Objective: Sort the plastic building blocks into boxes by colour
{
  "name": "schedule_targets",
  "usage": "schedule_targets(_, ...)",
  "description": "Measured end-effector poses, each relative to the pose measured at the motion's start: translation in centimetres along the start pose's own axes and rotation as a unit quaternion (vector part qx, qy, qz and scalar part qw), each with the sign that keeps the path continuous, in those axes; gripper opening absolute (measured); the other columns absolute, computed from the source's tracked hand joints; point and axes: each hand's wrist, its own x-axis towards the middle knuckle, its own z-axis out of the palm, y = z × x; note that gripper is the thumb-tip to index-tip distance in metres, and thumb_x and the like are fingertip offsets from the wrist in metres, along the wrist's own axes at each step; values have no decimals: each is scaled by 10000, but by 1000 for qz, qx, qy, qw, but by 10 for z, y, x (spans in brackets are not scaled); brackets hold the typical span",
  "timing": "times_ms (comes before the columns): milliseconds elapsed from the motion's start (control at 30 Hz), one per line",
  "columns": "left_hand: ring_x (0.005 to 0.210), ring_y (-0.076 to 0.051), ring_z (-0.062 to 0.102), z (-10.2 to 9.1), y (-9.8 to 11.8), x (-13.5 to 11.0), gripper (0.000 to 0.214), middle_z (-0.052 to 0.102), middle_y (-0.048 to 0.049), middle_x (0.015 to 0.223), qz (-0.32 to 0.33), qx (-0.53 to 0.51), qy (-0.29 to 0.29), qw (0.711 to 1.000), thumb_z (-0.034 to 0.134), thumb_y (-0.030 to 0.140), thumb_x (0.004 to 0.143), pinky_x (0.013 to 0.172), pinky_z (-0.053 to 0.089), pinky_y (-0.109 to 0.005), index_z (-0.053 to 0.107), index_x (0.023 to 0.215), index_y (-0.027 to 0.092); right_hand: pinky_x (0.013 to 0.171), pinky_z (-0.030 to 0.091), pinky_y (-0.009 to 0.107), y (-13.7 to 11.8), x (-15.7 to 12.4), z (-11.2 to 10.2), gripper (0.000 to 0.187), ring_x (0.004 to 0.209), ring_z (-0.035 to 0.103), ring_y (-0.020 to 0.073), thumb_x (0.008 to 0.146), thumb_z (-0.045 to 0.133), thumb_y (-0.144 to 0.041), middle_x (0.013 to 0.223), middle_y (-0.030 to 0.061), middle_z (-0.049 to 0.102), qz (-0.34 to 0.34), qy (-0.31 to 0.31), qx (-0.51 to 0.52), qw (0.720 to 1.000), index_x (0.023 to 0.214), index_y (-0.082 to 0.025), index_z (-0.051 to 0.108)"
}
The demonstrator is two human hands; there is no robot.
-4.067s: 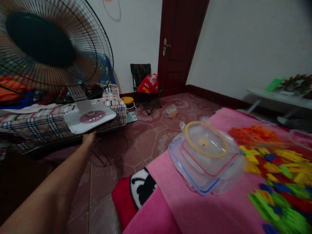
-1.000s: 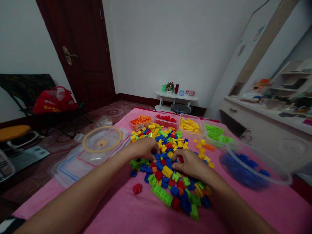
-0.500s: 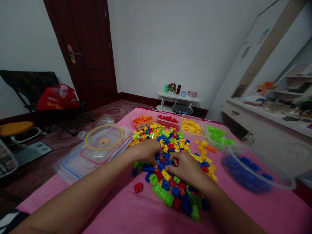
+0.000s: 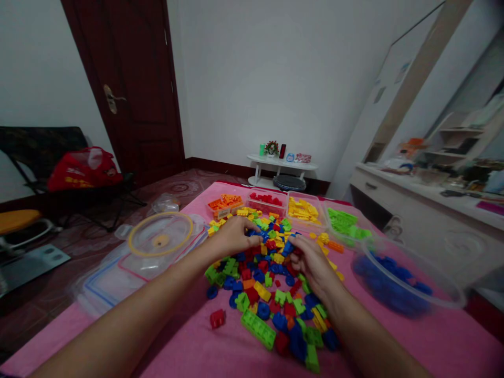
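A mixed pile of toy building bricks (image 4: 262,290) in red, yellow, green and blue spreads over the pink cloth. My left hand (image 4: 235,234) reaches over the pile's far left part, its thumb and fingers apart above blue bricks there. On the right side, my right hand (image 4: 313,260) pinches a blue brick (image 4: 289,245) between thumb and fingers. A long green brick (image 4: 258,328) lies at the near edge of the pile, and a single red brick (image 4: 217,318) sits apart to its left.
Behind the pile stand clear boxes of orange bricks (image 4: 225,203), red bricks (image 4: 265,199), yellow bricks (image 4: 303,210) and green bricks (image 4: 343,222). A round tub (image 4: 444,300) of blue bricks is at right. Stacked clear lids (image 4: 118,283) lie left. A dresser (image 4: 378,191) stands beyond.
Both hands have moved farther over the pile and apart from each other, uncovering bricks in the middle. The right hand now shows a blue brick in its fingers. The view has shifted slightly.
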Motion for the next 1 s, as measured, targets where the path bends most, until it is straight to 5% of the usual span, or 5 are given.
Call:
schedule_targets(133,789,-161,612,6,9,1,351,690,-43,929,25,-133,63,989,593,287,720,686,466,-239,674,1033,151,345,314,156,0,-8,9,128,452,511,88,815,466,-271,640,22,600,151,-55,197,967,806,-152,511)
schedule_targets(300,858,-165,609,14,26,-9,284,678,-39,955,117,-125,56,984,623,211,717,756,474,-257,690,992,184,333,359,163,4,-16,19,273,450,568,116,883,398,-421,669,9,629,203,-153,283,925,936,-183,521)
schedule_targets(633,1234,-187,407,35,37,-18,365,533,-24,1297,215,-12,30,976,402,307,913,1072,280,-383,533,1248,241,302,240,113,-1,-22,25,267,380,492,78,834,499,-451,513,-35,548,221,-65,361,904,807,-187,528)
schedule_targets(767,1330,-204,282,40,32,-19,468,336,-48,1446,188,-4,23,982,345,397,923,1100,246,-413,385,1364,246,299,228,93,-13,-14,12,104,384,421,34,792,541,-255,565,-19,551,176,-51,381,906,790,-152,556)
schedule_targets(1000,1240,-222,417,50,6,-9,433,450,-67,1360,144,-16,35,989,409,429,892,1060,322,-401,515,1266,240,307,187,83,-83,-5,-62,115,405,358,12,696,594,-172,618,-5,547,-55,37,193,979,802,-129,597)
